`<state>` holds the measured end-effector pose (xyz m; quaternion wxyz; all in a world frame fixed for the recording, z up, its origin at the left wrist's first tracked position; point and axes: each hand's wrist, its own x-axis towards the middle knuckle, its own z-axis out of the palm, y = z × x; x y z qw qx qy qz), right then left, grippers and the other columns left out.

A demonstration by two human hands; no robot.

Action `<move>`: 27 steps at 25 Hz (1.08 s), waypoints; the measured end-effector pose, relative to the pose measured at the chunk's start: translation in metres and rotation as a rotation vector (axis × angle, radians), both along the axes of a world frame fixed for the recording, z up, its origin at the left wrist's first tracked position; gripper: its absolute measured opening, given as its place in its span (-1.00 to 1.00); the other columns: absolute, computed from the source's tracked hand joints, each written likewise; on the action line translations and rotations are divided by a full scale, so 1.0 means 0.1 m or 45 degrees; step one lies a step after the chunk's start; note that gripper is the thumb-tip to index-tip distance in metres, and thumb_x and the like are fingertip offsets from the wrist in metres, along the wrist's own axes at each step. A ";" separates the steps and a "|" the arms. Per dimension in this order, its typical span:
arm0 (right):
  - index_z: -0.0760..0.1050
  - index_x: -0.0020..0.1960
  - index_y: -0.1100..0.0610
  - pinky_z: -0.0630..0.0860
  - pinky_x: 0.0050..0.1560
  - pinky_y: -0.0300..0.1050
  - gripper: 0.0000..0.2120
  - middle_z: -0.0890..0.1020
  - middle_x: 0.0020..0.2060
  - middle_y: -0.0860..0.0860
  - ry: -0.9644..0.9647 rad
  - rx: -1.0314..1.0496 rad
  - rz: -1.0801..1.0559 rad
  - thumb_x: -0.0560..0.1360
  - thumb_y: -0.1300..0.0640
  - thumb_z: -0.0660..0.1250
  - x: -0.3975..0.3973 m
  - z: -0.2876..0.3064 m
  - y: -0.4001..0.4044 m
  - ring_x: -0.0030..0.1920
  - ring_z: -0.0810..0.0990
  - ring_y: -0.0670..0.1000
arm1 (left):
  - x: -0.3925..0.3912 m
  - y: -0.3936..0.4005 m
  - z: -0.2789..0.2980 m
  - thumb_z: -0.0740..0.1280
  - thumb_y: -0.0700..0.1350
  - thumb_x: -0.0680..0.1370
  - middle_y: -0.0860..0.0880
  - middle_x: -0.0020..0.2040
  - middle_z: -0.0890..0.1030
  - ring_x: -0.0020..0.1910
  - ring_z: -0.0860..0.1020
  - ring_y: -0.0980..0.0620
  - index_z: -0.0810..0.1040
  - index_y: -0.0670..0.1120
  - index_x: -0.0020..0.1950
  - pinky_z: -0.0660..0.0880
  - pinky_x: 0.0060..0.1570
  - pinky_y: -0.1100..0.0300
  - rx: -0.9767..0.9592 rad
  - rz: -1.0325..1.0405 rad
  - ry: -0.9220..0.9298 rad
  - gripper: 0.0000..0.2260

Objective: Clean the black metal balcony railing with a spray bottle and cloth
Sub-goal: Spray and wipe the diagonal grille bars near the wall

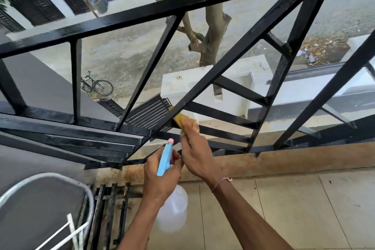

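Observation:
The black metal railing (pixel 205 85) runs across the view, with a top rail, slanted bars and short cross rungs. My right hand (pixel 197 154) grips a yellow cloth (pixel 182 121) and presses it against the foot of a slanted bar, where the lower rungs meet. My left hand (pixel 162 176) holds a spray bottle (pixel 172 213) by its neck. The bottle has a clear body, a blue trigger head and a pink nozzle that points up at the railing, just left of the cloth.
A wooden sill (pixel 284 160) runs under the railing, above the tiled balcony floor (pixel 304 209). A black floor grate (pixel 109 209) and a metal chair frame (pixel 50 199) stand at the lower left. Beyond the bars, far below, are a street, a tree trunk (pixel 213 26) and a bicycle (pixel 97 86).

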<state>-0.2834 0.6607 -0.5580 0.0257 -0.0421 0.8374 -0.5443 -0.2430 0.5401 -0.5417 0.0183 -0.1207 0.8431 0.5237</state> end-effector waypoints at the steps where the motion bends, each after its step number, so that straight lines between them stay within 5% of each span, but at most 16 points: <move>1: 0.16 0.60 0.04 0.46 0.33 -0.06 -0.54 0.43 0.44 0.16 0.057 -0.010 0.066 0.70 0.16 0.03 0.01 0.04 -0.05 0.32 0.51 0.14 | 0.02 -0.03 0.00 0.45 -0.31 0.52 -0.04 -0.23 0.63 -0.19 0.62 -0.18 0.62 0.04 -0.09 0.66 -0.24 -0.05 -0.011 -0.036 0.007 -0.77; 4: 0.02 0.64 0.10 0.23 0.55 -0.01 -0.44 -0.01 0.63 0.01 0.203 0.083 0.225 0.68 0.19 0.07 0.07 -0.01 -0.07 0.62 0.01 0.10 | 0.04 -0.06 -0.08 0.39 -0.40 0.50 -0.03 -0.29 0.60 -0.31 0.53 -0.12 0.62 -0.05 -0.08 0.54 -0.38 0.10 -0.014 -0.108 -0.006 -0.76; 6: -0.11 0.65 0.06 0.33 0.44 -0.10 -0.30 -0.22 0.61 -0.08 0.296 0.253 0.251 0.63 0.27 0.18 0.06 -0.21 0.07 0.62 -0.15 0.01 | 0.02 -0.01 -0.20 0.42 -0.34 0.50 0.02 -0.34 0.56 -0.33 0.53 -0.09 0.60 -0.02 -0.14 0.58 -0.37 -0.08 -0.042 -0.085 -0.022 -0.79; 9: -0.24 0.63 -0.07 0.46 0.11 -0.37 -0.09 -0.40 0.52 -0.26 0.176 0.391 0.124 0.53 0.44 0.20 0.14 -0.57 0.36 0.58 0.16 0.09 | 0.01 0.07 -0.34 0.46 -0.27 0.50 -0.14 -0.23 0.58 -0.31 0.55 -0.23 0.53 0.05 -0.24 0.60 -0.30 -0.22 -0.048 -0.058 -0.017 -0.75; 11: -0.29 0.60 -0.12 0.42 0.20 -0.31 -0.10 -0.37 0.53 -0.25 0.073 0.409 0.013 0.56 0.44 0.15 0.20 -0.80 0.59 0.52 0.30 0.13 | -0.01 0.14 -0.37 0.45 -0.27 0.52 -0.16 -0.19 0.59 -0.29 0.56 -0.26 0.50 0.06 -0.27 0.61 -0.31 -0.23 -0.058 -0.092 0.023 -0.71; 15: -0.15 0.63 -0.05 0.30 0.44 0.02 -0.29 -0.01 0.63 0.00 -0.083 0.405 -0.151 0.64 0.35 0.10 0.26 -1.19 1.01 0.53 0.29 0.20 | -0.09 0.24 -0.49 0.46 -0.27 0.51 -0.05 -0.25 0.57 -0.28 0.60 -0.16 0.57 0.01 -0.21 0.65 -0.29 -0.22 -0.075 -0.166 0.052 -0.79; 20: 0.13 0.60 0.19 0.40 0.41 0.23 -0.44 0.32 0.52 0.23 -0.315 0.420 -0.454 0.63 0.31 0.15 0.23 -1.39 1.11 0.41 0.42 0.28 | -0.12 0.31 -0.62 0.47 -0.24 0.53 -0.12 -0.24 0.56 -0.27 0.59 -0.15 0.60 -0.02 -0.11 0.68 -0.28 0.02 -0.056 -0.178 0.037 -0.87; 23: 0.15 0.58 0.24 0.22 0.54 0.18 -0.45 0.24 0.55 0.24 -0.318 0.393 -0.490 0.61 0.32 0.16 0.11 -1.22 0.88 0.53 0.24 0.27 | -0.16 0.26 -0.70 0.48 -0.23 0.53 -0.12 -0.22 0.56 -0.28 0.56 -0.04 0.59 -0.03 -0.11 0.61 -0.29 0.17 -0.037 -0.141 0.017 -0.88; 27: 0.01 0.63 0.15 0.04 0.60 0.13 -0.34 0.18 0.58 0.19 -0.068 0.389 -0.366 0.58 0.38 0.11 0.07 -0.81 0.45 0.58 0.10 0.22 | -0.22 0.17 -0.73 0.48 -0.24 0.51 -0.09 -0.22 0.59 -0.23 0.61 -0.07 0.61 -0.06 -0.10 0.70 -0.20 -0.09 -0.055 -0.129 0.015 -0.89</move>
